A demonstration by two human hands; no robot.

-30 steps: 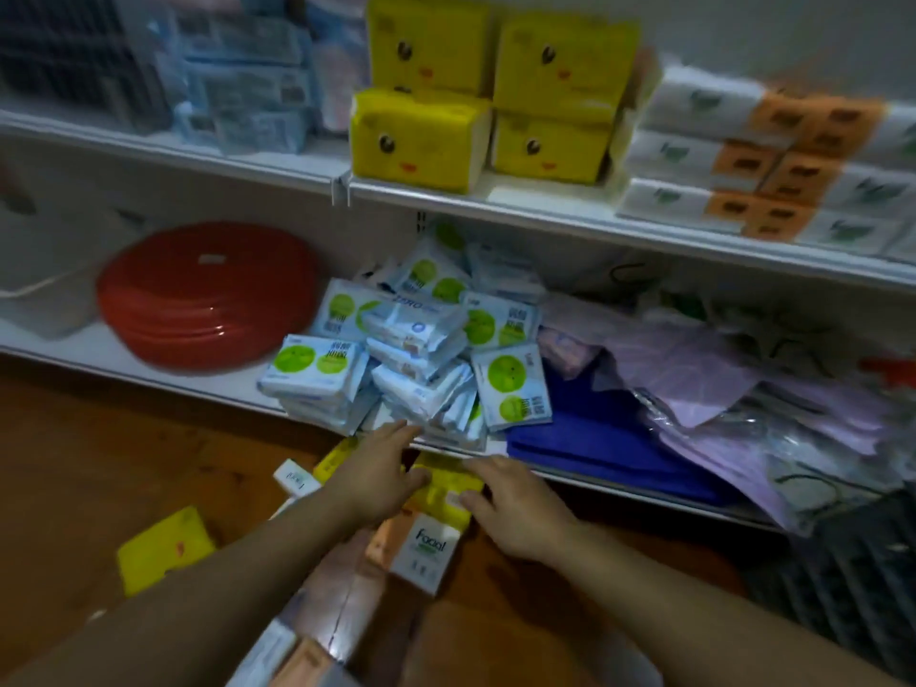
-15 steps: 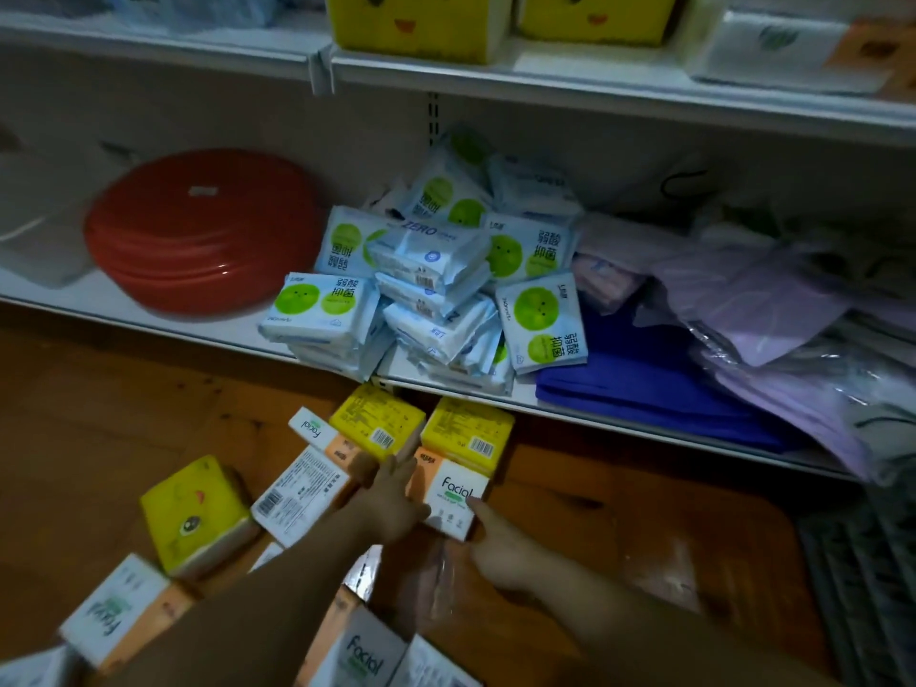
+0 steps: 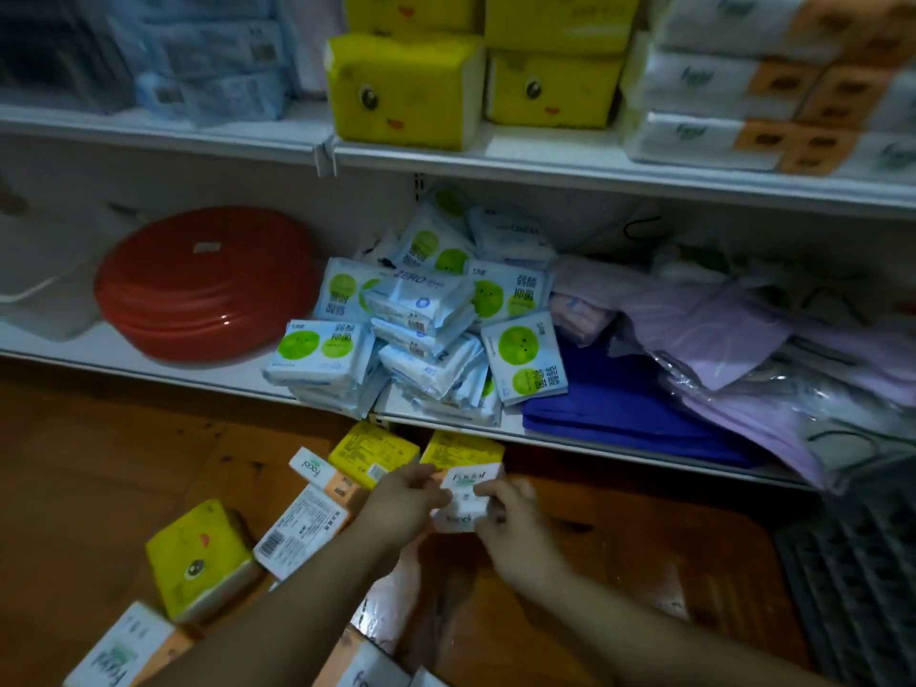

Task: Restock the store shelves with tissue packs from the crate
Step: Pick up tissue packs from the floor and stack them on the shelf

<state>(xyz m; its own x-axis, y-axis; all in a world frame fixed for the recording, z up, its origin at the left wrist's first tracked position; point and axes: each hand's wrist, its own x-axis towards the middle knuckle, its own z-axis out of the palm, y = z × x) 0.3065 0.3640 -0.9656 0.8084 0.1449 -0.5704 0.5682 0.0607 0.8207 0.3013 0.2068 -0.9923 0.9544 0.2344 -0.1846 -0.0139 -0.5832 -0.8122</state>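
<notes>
Now both hands (image 3: 404, 503) gripping white tissue pack (image 3: 463, 493), floor

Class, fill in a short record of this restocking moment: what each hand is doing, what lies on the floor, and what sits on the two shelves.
left hand: grips the white and orange "Facial" tissue pack
right hand: grips the same pack from the other side
floor: yellow tissue pack with a cartoon face, more white and orange packs
lower shelf: red round plastic basin, heap of green-dotted wipe packets
upper shelf: stacked yellow face packs
</notes>
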